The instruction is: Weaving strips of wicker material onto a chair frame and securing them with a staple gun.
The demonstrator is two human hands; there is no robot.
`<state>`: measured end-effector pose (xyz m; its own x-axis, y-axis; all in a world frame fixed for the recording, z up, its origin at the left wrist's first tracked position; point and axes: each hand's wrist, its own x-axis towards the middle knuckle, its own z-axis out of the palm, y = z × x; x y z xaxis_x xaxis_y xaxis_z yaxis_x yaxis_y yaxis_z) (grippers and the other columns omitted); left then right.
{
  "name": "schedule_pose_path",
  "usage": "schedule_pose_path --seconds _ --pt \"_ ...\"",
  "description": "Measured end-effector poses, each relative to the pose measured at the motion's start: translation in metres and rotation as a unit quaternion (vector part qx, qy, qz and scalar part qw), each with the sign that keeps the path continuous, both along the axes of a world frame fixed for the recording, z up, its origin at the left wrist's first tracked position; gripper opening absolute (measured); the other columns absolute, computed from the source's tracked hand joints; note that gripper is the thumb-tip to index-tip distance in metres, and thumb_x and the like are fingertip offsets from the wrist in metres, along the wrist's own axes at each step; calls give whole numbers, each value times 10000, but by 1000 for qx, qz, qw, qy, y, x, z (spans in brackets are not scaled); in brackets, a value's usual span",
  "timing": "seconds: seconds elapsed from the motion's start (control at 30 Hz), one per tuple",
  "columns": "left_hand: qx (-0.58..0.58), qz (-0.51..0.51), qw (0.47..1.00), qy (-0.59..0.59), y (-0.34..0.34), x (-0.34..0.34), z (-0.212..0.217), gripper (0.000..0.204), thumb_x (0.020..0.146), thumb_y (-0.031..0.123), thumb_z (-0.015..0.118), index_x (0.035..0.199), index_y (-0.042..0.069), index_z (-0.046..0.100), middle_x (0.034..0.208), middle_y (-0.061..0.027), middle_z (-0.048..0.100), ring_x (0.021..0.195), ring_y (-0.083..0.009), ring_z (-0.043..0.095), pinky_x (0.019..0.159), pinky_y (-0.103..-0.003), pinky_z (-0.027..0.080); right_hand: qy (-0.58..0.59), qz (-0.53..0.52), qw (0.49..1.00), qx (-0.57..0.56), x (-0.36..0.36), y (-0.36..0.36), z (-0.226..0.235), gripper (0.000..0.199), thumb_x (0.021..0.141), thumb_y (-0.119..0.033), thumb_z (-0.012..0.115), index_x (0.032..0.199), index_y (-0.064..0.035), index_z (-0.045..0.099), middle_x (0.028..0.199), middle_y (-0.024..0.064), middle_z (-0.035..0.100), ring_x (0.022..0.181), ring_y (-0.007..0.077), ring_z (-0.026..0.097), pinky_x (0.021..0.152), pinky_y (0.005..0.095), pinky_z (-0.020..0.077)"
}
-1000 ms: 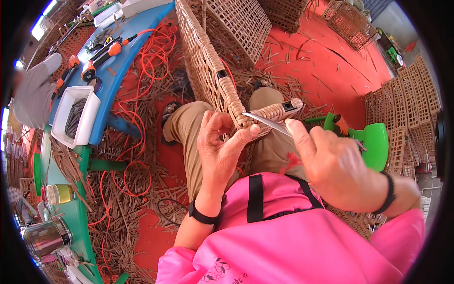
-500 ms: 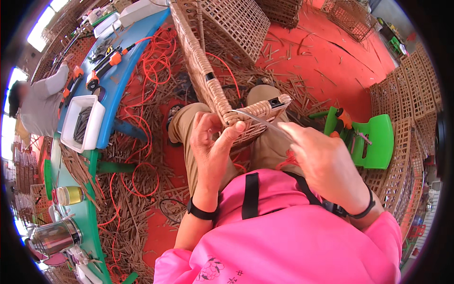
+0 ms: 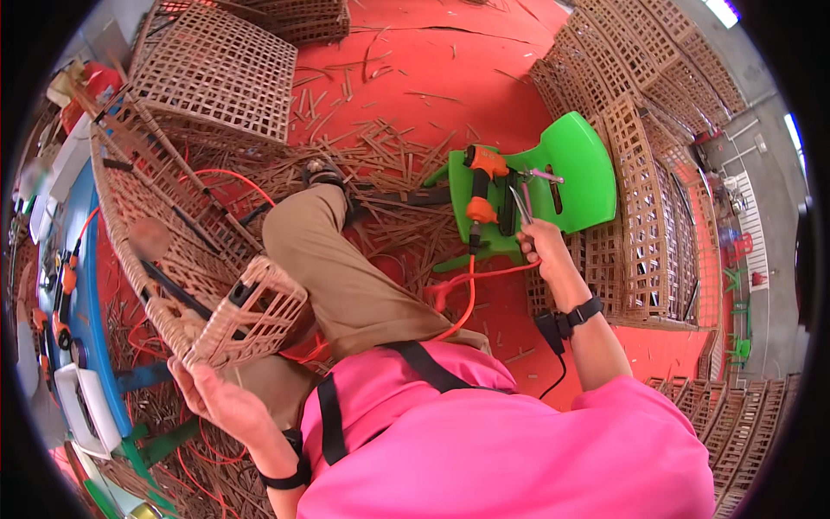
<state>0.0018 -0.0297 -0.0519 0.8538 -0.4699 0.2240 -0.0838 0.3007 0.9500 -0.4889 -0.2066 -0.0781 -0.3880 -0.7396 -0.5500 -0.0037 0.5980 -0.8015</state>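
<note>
The woven basket [image 3: 216, 285] is held from below by the left hand [image 3: 212, 394], resting on the lap. Scissors [image 3: 523, 206] are gripped by the right hand [image 3: 545, 246] at the green chair [image 3: 579, 164]. The weaving looks unfinished.

You sit in a wicker-weaving workshop: stacked rattan lattice panels [image 3: 644, 182], cane offcuts [image 3: 380, 164] littering the red floor [image 3: 450, 60].

Bright pink shirt [image 3: 519, 441], lower centre of frame, crossed by black straps [image 3: 424, 368]. Khaki trousers [image 3: 346, 277] run up toward frame centre, ending in a dark sandal [image 3: 324, 173]. Black watch [image 3: 579, 316] on right wrist, centre right; black band [image 3: 285, 476] on left wrist, bottom left. Forearms bare.
</note>
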Motion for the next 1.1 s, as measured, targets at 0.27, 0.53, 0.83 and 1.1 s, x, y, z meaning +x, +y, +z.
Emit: schedule_pose_path --seconds 0.27,0.53,0.83,1.1 --pt "222 106 878 -410 19 -4 6 336 1085 199 484 1221 -81 611 1389 -243 560 1272 -352 535 1077 -458 415 503 177 845 43 -177 -37 -151 450 912 -166 551 1341 -39 603 1206 266 710 1150 493 655 957 549 527" --pt "75 4 995 -59 -9 -43 57 85 954 77 586 898 29 545 930 -3 412 841 -117 419 761 -281 349 615 169 763 -105 -131 -138 -208 543 995 -220 631 1445 48 487 1424 276 579 1309 415 562 1043 542 484" --pt "133 10 986 -95 -8 -47 64 118 965 127 579 921 18 579 942 1 432 856 -118 415 797 -278 335 452 155 878 -23 -14 -179 -230 969 899 -350 736 1610 7 184 1229 282 698 1105 482 681 953 578 521" --pt "99 -147 976 -123 16 -9 56 582 846 450 774 1108 -47 623 1029 -95 549 1065 -223 545 943 -340 419 324 183 899 -232 -62 -183 -209 795 837 -173 772 1478 90 382 1103 201 695 929 325 694 847 430 542"
